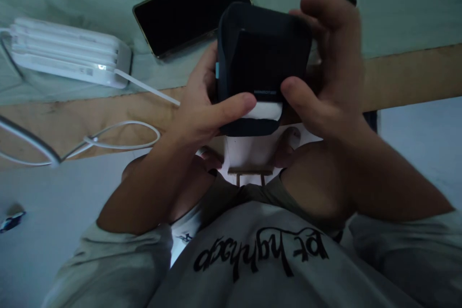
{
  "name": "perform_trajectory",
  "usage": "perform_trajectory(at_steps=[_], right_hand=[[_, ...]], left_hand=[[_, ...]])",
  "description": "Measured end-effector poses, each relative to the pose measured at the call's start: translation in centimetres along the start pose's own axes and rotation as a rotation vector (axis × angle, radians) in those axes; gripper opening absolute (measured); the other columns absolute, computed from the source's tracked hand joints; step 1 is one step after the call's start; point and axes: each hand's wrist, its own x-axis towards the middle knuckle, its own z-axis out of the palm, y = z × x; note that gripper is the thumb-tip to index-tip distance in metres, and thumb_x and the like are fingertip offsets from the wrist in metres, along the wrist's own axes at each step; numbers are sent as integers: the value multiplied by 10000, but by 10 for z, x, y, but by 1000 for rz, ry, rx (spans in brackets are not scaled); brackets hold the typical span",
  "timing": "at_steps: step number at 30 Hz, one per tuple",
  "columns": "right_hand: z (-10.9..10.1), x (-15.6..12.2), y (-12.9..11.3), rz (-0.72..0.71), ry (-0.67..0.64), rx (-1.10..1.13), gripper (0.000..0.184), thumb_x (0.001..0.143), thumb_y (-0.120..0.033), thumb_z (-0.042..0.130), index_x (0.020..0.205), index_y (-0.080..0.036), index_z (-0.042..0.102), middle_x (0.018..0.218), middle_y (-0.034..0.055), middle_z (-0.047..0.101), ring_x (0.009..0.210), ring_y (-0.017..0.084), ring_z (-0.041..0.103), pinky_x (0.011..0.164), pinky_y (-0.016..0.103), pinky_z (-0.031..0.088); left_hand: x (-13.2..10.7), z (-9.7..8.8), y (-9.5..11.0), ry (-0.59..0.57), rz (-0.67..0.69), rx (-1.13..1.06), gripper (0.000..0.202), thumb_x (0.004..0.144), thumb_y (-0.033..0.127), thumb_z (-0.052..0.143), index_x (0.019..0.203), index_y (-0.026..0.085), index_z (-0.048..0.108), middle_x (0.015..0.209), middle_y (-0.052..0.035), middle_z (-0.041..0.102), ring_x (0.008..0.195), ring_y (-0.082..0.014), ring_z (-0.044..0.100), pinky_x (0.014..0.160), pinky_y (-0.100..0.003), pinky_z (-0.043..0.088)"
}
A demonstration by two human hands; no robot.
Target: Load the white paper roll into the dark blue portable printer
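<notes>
Both hands hold a small dark boxy device (pixel 265 65) up close in front of the chest, above the surface edge (pixel 415 74). The left hand (pixel 202 106) grasps its left flank, thumb laid across the lower front just beside a white part (pixel 265 110) that shows at the bottom of the casing; the right hand (pixel 325 72) is closed on the right flank, thumb on the lower front corner and fingers curled over the top and back. Each grip is thus clenched on the device, which hangs between them, clear of everything else. It looks rigid, with rounded corners and a matt skin, probably light enough for fingertips but smooth enough to slide, so the flat sides under the palms seem the safest hold, with thumbs kept off the white part. Beyond the left grip lie a dark phone (pixel 187 9), a white power bank (pixel 68 53) with a lit indicator, and a looping white cable (pixel 122 137).
</notes>
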Motion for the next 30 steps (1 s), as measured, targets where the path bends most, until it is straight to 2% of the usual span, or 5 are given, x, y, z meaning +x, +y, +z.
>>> perform_trajectory(at_steps=[3, 8, 13, 19, 30], right_hand=[[5, 5, 4, -50, -45, 59, 587, 806, -434, 544, 1329, -301, 312, 1387, -23, 333, 1231, 85, 465, 921, 187, 512], [2, 10, 10, -61, -105, 104, 654, 774, -448, 585, 1328, -250, 298, 1304, 11, 392, 1144, 60, 474, 727, 88, 478], [4, 10, 9, -46, -63, 32, 651, 752, -503, 585, 1295, -255, 325, 1295, 10, 406, 1128, 73, 480, 796, 138, 498], [7, 7, 3, -38, -45, 65, 644, 764, -509, 567, 1299, -274, 297, 1273, -10, 407, 1044, 38, 501, 756, 147, 493], [3, 13, 20, -73, -57, 151, 855, 710, -574, 615, 1318, -99, 248, 1294, 50, 447, 1173, 63, 470, 1137, 160, 383]], left_hand=[[-2, 5, -1, 57, 3, 1, 293, 669, 278, 750, 930, 213, 633, 989, -16, 630, 933, -140, 620, 835, -255, 490], [-2, 0, -3, -15, 4, 35, 290, 760, 311, 682, 1014, 204, 593, 951, -13, 603, 817, -94, 576, 693, -213, 469], [1, -5, -3, -53, 8, 18, 285, 726, 260, 711, 985, 206, 607, 958, -16, 606, 919, -119, 560, 755, -209, 487], [8, -7, -8, -85, 39, -18, 285, 716, 252, 706, 978, 202, 607, 879, -19, 599, 740, -98, 548, 678, -228, 492], [17, -14, -12, -184, 92, 55, 457, 637, 342, 754, 1010, 159, 564, 929, -70, 606, 827, -185, 566, 679, -330, 495]])
